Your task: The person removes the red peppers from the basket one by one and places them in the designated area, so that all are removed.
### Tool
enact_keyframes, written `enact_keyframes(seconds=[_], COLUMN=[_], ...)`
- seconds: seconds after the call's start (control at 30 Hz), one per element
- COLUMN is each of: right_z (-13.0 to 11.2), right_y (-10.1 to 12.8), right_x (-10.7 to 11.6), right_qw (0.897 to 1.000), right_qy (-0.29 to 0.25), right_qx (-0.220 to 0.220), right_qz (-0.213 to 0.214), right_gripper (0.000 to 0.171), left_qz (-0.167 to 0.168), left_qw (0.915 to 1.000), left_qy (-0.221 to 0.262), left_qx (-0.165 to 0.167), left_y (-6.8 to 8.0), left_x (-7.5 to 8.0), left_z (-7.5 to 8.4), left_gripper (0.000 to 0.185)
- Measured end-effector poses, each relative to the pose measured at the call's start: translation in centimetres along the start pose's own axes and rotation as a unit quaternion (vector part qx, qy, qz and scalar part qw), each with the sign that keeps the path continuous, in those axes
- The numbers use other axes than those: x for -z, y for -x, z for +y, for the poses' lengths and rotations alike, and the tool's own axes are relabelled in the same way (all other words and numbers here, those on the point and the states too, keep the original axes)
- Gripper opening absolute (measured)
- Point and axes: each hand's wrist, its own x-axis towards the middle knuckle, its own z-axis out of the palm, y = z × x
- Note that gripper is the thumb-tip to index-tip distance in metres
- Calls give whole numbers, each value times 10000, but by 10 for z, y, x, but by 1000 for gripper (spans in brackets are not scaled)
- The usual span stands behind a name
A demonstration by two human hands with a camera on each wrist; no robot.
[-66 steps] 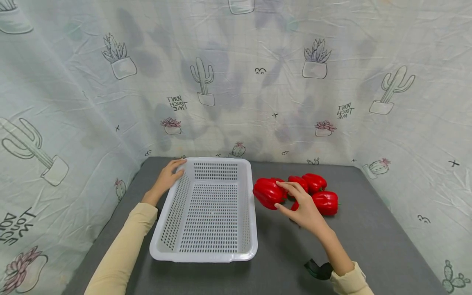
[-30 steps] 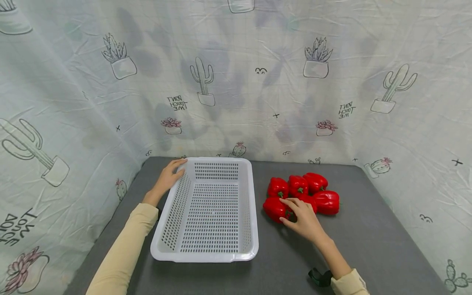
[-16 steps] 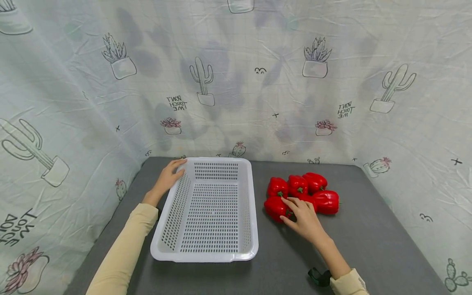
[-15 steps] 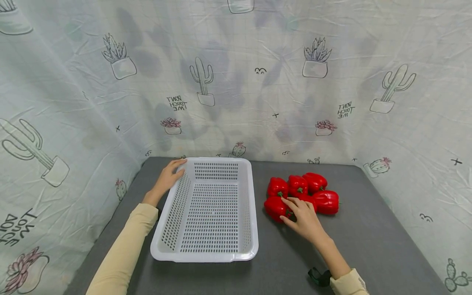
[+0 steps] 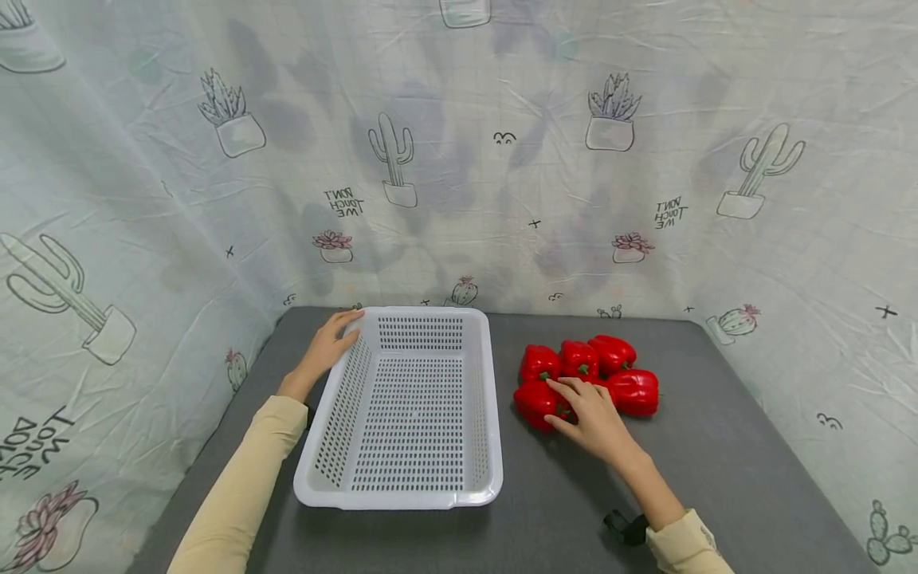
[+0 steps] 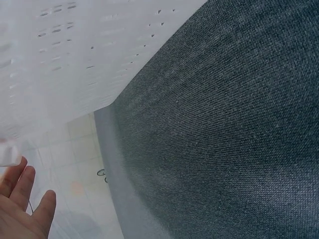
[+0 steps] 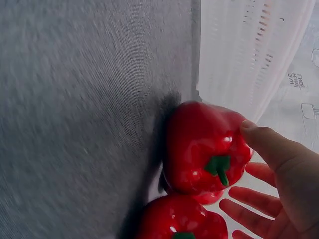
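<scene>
A white perforated basket [image 5: 402, 501] stands on the grey table, with nothing in it. My left hand [image 5: 326, 345] rests on its far left corner, fingers laid straight along the rim; in the left wrist view the fingers [image 6: 22, 196] show beside the basket wall [image 6: 50, 59]. Several red bell peppers [image 5: 606, 368] lie clustered right of the basket. My right hand [image 5: 588, 410] lies against the front-left pepper [image 5: 533, 401]. The right wrist view shows that pepper [image 7: 202, 144] with the thumb [image 7: 266, 144] touching its side and the fingers spread and nearly straight.
The grey table [image 5: 717, 446] is enclosed on three sides by a cactus-print cloth [image 5: 459, 159]. A black strap [image 5: 622, 526] sits at my right wrist. Bare table lies in front of the basket and the peppers.
My right hand carried a pepper from the basket's right side back to the cluster and set it down; since then it has stayed on that pepper, barely shifting. My left hand has not moved.
</scene>
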Motion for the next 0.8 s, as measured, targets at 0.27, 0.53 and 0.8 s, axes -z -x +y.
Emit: enact_keyframes(seconds=[0.27, 0.53, 0.8], right_z=[12, 34, 53], right_y=[-14, -30, -47], right_x=[16, 25, 35], right_qw=[9997, 9992, 9993], right_qy=[-79, -277, -134], right_qx=[-123, -252, -332], right_qz=[-187, -119, -88], right_gripper=[58, 56, 50], left_qz=[-140, -237, -436], left_qw=[9999, 9994, 9949], left_qy=[-26, -225, -909], left_qx=[8, -138, 80], left_y=[-1, 0, 0], left_x=[0, 2, 7], left_z=[-3, -2, 8], left_gripper=[48, 48, 50])
